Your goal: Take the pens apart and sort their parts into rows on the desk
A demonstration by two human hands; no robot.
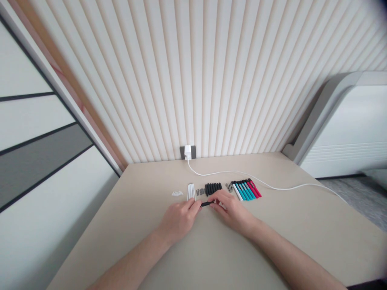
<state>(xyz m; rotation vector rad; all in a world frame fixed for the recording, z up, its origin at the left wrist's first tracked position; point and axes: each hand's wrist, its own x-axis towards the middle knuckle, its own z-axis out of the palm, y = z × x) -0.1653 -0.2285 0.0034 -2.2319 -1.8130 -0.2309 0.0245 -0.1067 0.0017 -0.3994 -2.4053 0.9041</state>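
Observation:
Between my two hands is a black pen barrel (206,204), lying roughly level just above the table. My left hand (181,217) pinches its left end between thumb and fingers. Closed around the right end is my right hand (231,209); its fingertips hide that end. Beyond my hands lie a row of black barrels (213,188), several thin white refills (191,191), small white tips (177,193), and small springs (200,191). To the right are small dark metal parts (229,187) and a row of white, teal and red pen parts (246,190).
All of these lie on a beige table (145,181) against a ribbed wall (193,80). A white charger (188,152) is plugged in there, its white cable (272,187) running right behind the pens. A white cabinet (45,201) stands left, a grey-and-white headboard-like panel (347,125) right.

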